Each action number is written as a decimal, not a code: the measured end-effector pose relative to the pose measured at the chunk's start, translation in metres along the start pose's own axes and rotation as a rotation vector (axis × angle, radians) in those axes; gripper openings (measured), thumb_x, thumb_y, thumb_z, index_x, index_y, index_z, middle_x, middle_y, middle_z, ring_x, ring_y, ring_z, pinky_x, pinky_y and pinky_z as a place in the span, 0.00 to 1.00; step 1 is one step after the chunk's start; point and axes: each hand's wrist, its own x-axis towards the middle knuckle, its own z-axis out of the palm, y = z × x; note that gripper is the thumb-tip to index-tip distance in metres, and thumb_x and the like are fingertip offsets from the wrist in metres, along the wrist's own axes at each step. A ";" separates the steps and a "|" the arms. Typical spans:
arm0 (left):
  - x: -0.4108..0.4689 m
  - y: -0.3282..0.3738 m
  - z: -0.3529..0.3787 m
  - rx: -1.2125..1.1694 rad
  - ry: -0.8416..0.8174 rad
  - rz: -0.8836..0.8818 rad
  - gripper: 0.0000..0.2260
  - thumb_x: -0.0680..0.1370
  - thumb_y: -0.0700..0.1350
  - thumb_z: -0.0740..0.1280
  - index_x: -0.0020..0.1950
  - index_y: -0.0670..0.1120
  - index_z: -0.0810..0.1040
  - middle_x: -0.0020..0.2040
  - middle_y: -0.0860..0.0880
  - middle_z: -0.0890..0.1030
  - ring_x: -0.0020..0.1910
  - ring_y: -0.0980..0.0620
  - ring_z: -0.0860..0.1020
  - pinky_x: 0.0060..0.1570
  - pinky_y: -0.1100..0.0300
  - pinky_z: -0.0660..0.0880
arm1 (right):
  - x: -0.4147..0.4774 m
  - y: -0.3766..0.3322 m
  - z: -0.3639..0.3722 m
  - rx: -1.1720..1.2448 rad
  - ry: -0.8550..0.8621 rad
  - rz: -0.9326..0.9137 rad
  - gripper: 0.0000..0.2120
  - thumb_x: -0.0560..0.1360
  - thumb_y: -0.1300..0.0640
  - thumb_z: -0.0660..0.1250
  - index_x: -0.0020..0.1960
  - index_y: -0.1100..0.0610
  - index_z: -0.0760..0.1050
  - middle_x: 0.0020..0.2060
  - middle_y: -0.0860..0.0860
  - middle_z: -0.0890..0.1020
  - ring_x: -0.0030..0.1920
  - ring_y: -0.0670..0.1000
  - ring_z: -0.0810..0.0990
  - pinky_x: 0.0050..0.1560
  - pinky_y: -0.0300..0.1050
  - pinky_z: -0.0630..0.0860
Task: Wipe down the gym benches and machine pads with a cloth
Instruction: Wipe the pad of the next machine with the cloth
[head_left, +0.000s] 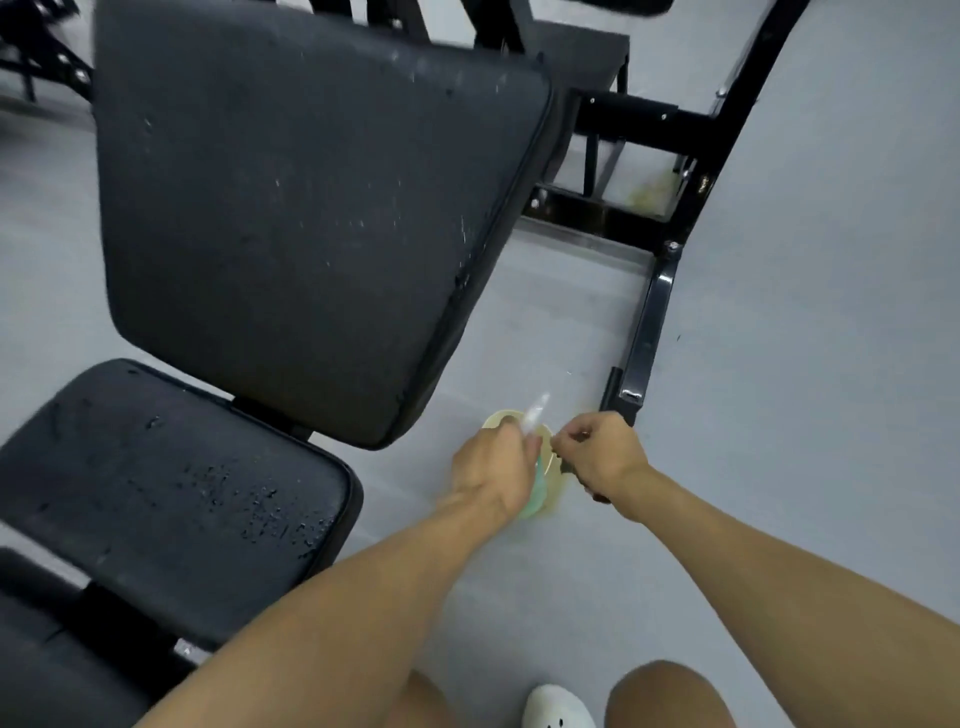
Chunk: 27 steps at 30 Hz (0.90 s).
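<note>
The left hand (488, 473) grips a teal spray bottle (537, 491) above the grey floor (779, 364), just right of the bench. The right hand (605, 457) is beside it, its fingers (576, 434) curled near the bottle's top. Whether they hold anything cannot be told. Droplets bead on the black seat pad (156, 493) and back pad (311, 208).

Bare forearms (337, 613), bare knees (670, 696); white clog-style shoe (556, 709), rounded toe, dark vent holes on top.

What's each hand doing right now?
Left hand: grips a green bottle, blurred.
Right hand: fingers curled; whether it holds anything cannot be told.
</note>
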 end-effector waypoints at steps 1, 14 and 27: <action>-0.011 0.013 -0.016 -0.017 -0.004 0.009 0.15 0.85 0.55 0.54 0.54 0.45 0.73 0.53 0.43 0.81 0.54 0.39 0.78 0.43 0.55 0.67 | -0.012 -0.009 -0.011 -0.011 -0.025 0.001 0.05 0.77 0.62 0.65 0.48 0.58 0.80 0.37 0.54 0.81 0.25 0.47 0.69 0.22 0.35 0.65; -0.120 0.132 -0.259 -0.114 0.222 -0.085 0.18 0.81 0.57 0.59 0.38 0.47 0.75 0.39 0.48 0.81 0.41 0.44 0.79 0.39 0.54 0.71 | -0.151 -0.187 -0.136 -0.155 -0.152 -0.384 0.11 0.71 0.56 0.74 0.34 0.49 0.76 0.40 0.51 0.72 0.36 0.47 0.73 0.35 0.36 0.66; -0.099 0.057 -0.379 -0.727 0.036 0.093 0.08 0.78 0.57 0.65 0.54 0.57 0.78 0.52 0.49 0.83 0.54 0.50 0.82 0.60 0.45 0.78 | -0.161 -0.347 -0.135 0.045 -0.546 -0.430 0.04 0.74 0.65 0.71 0.48 0.63 0.83 0.23 0.43 0.76 0.24 0.40 0.72 0.27 0.30 0.67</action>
